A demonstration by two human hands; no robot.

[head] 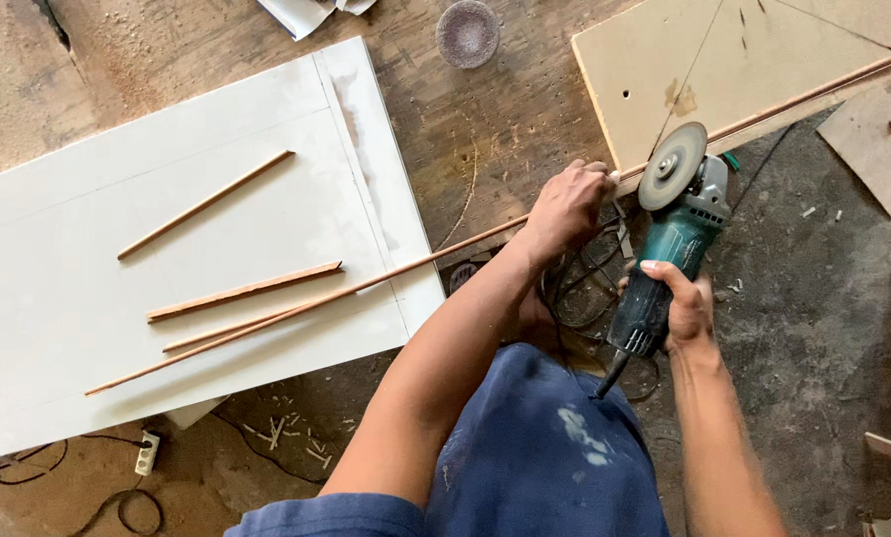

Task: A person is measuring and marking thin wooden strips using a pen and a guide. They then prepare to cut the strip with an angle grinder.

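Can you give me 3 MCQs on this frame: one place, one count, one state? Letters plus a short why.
1. Where does the angle grinder's disc sit?
A. Beside the long wooden strip, near the beige board's edge
B. On the white panel
C. On the floor by the power strip

2. How many shorter wooden strips lie wholly on the white panel?
A. One
B. Three
C. Five

3. How are the hands engaged?
A. Both empty
B. Both on the grinder
C. Right hand grips the grinder body, left hand holds the long strip

Answers:
1 A: the disc stands next to the long wooden strip at the beige board edge.
2 B: three shorter strips lie there, besides the long one crossing it.
3 C: right hand wraps the teal angle grinder; left hand grasps the strip.
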